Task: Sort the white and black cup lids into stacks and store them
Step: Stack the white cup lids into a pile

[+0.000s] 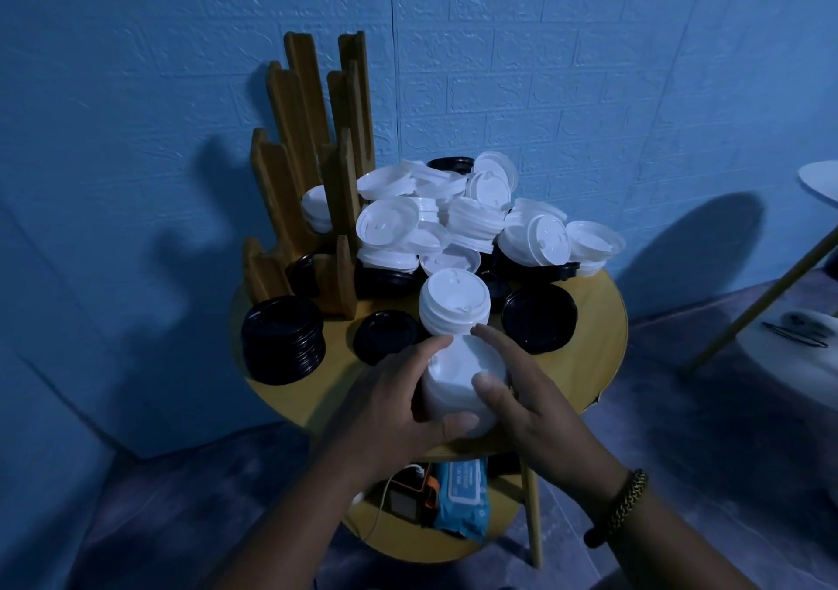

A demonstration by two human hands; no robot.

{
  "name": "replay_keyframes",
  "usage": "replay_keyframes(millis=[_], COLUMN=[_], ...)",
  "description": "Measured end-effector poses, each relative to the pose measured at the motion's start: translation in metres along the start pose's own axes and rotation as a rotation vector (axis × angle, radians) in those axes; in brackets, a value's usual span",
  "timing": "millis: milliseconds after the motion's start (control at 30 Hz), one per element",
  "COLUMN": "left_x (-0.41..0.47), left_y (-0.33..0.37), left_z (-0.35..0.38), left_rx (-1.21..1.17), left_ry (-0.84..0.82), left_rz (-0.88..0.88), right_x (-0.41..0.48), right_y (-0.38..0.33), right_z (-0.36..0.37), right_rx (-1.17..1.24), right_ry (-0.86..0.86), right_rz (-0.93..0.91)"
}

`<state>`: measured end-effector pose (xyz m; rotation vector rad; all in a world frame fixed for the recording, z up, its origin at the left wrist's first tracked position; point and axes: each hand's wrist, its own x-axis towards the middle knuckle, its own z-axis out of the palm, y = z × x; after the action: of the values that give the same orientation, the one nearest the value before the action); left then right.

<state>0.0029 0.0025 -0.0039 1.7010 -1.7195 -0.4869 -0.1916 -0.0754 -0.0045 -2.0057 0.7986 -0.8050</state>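
White lid stack [467,362], glossy, nested (dim blue light): left hand [385,403], right hand [539,403] both grasping it.

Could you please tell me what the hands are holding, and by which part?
The left hand and right hand grip a stack of white lids by its opposite sides.

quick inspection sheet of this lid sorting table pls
surface: round yellow table, largely covered by lids
job's things: loose pile of white lids over black ones at the back; black stack at left; wooden rack holding a few white and black lids
clutter: wipes pack and small device on the lower shelf
hands: left hand and right hand both grip a white stack
cables: white cable on the lower shelf
surroundings: blue brick-pattern wall; second table at right
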Motion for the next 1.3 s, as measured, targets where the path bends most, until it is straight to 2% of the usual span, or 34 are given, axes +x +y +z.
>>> replay_keyframes(millis=[133,267,333,467,567,667,767,900,1133,1233,1300], left_x=[0.000,0.000,0.001,0.002,0.002,0.002,0.002,0.001,0.001,0.001,0.001], left_y=[-0.002,-0.004,-0.003,-0.005,-0.005,-0.005,-0.005,-0.006,-0.004,-0.002,-0.001], left_z=[0.003,0.003,0.004,0.003,0.000,0.001,0.001,0.002,0.001,0.001,0.000], left_rx=[-0.028,-0.047,-0.059,-0.075,-0.081,-0.066,-0.058,-0.054,-0.067,-0.069,-0.086], left_ry=[0.041,0.076,0.088,0.081,0.065,0.062,0.061,0.069,0.063,0.054,0.059], left_rz=[-0.008,-0.024,-0.050,-0.065,-0.060,-0.061,-0.062,-0.064,-0.059,-0.061,-0.072], right_x=[0.004,0.040,0.063,0.098,0.113,0.118,0.119,0.114,0.089,0.053,0.031], right_y=[-0.004,-0.009,-0.014,-0.016,-0.012,-0.010,-0.011,-0.014,-0.029,-0.039,-0.040], right_z=[-0.008,-0.025,-0.035,-0.047,-0.048,-0.047,-0.046,-0.048,-0.049,-0.042,-0.031], right_rx=[0.059,-0.002,-0.080,-0.246,-0.258,-0.346,-0.388,-0.315,-0.284,-0.251,-0.365], right_ry=[0.053,0.204,0.220,0.020,-0.173,-0.230,-0.160,-0.053,0.084,0.062,0.007], right_rz=[-0.004,-0.039,-0.027,0.027,0.097,0.091,0.049,0.005,0.013,-0.053,-0.074])
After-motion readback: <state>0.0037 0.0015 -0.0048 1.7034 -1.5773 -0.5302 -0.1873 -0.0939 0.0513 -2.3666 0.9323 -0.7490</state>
